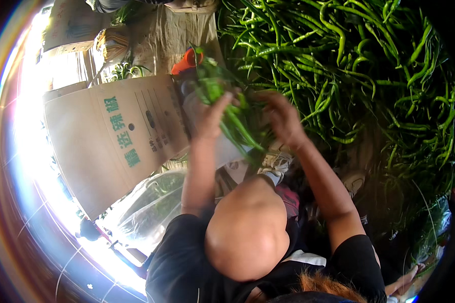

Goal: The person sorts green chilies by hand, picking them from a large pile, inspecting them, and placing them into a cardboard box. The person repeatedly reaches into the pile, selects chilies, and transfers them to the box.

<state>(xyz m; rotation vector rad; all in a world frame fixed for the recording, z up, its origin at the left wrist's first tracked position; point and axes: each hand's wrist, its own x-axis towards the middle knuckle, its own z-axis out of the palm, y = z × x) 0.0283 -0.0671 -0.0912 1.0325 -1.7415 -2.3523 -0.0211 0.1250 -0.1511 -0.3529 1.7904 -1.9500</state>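
My left hand [212,117] is closed around a bunch of long green chili peppers [235,121], which hang over my knee side and look blurred. To the right of the bunch, my right hand [282,115] is raised with its fingers apart and bent, and nothing shows in it. A large heap of green chili peppers [318,60] lies beyond and to the right of it. Left of my left hand stands a cardboard box [87,132] with an open flap bearing green writing. An orange plastic object [187,62] is just behind the bunch.
A clear plastic bag [151,204] bulges below the box flap. Further cardboard [74,26] stands at the upper left. My bare knee [246,231] and shoe [278,161] are between my arms. Part of another person [405,280] shows at the lower right.
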